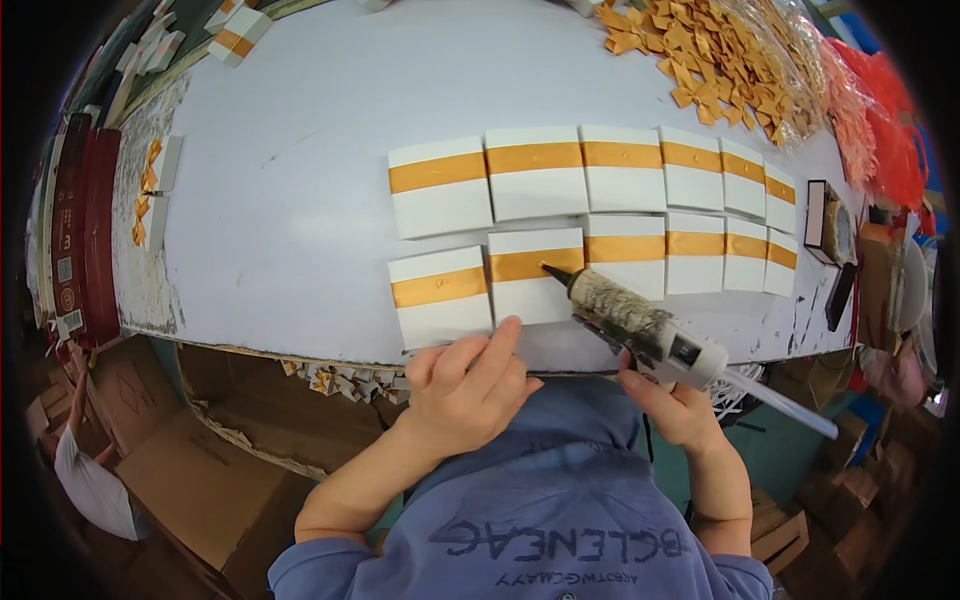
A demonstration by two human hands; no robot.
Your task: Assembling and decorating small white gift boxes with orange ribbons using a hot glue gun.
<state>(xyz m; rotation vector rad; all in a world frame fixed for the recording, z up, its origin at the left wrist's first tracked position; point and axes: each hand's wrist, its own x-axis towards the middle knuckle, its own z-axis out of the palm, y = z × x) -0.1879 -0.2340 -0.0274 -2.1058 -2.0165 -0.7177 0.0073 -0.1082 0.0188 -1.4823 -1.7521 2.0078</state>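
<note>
My right hand (675,405) is wrapped round a worn hot glue gun (640,330) with a clear glue stick (780,400) poking out of its back. Its dark nozzle tip meets the gold ribbon band on a white box (530,303) in the near row. At that box's near edge rests the outstretched index finger of my left hand (470,390); the thumb stands apart and the other fingers are loosely bent, holding nothing. Several white boxes with gold bands form two rows, including a left-end box (440,320) and a far-row box (535,195). Small glue spots show on some bands.
Loose gold ribbon bows (700,60) are heaped at the far right beside clear plastic. Two small bow-topped boxes (158,220) stand at the left, near dark red boxes (95,230). A small black-edged box (828,222) lies at right. Another person (90,480) is at lower left.
</note>
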